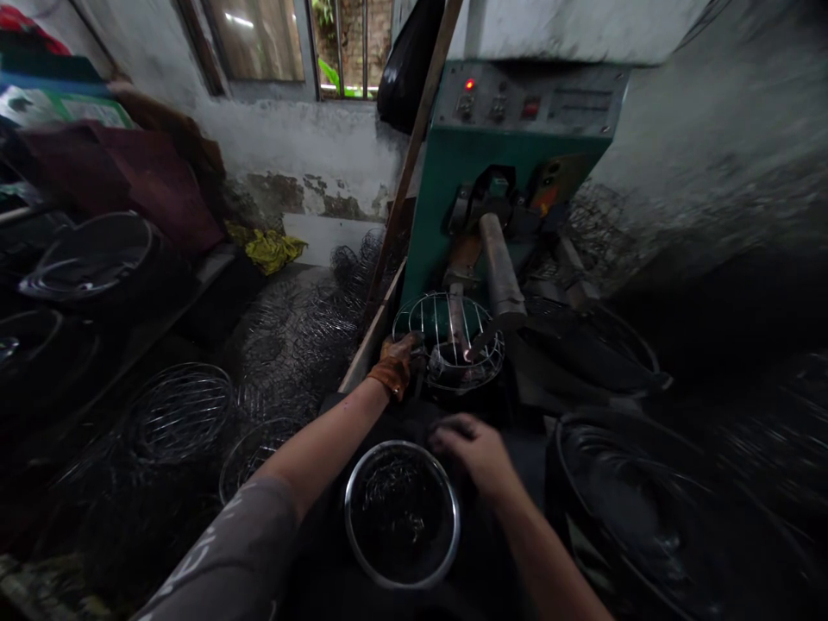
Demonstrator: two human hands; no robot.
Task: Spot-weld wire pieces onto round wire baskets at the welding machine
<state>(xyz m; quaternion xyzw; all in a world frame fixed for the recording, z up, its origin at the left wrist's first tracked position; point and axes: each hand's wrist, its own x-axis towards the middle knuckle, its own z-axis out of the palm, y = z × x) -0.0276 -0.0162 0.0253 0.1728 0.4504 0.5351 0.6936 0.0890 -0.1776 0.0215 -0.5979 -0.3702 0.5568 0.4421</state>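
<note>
My left hand (399, 358), in a worn orange-brown glove, is closed on the near left rim of a round wire basket (438, 312). The basket sits tilted at the lower electrode arm of a green spot-welding machine (430, 207), and a small bright glow shows where the electrode tips meet the wire. My bare right hand (477, 453) hovers at the upper right edge of a metal-rimmed bowl (349, 526). Its darkened fingers are curled together and slightly blurred; what they hold, if anything, is too small to make out. Small shiny wire pieces (394, 483) lie in the bowl.
The machine's thick upper arm (501, 267) juts out above the basket. Wire racks (178, 410) and tangled wire (291, 328) cover the floor at left. A large dark tub (621, 492) stands at right. A wooden post (414, 147) leans beside the machine.
</note>
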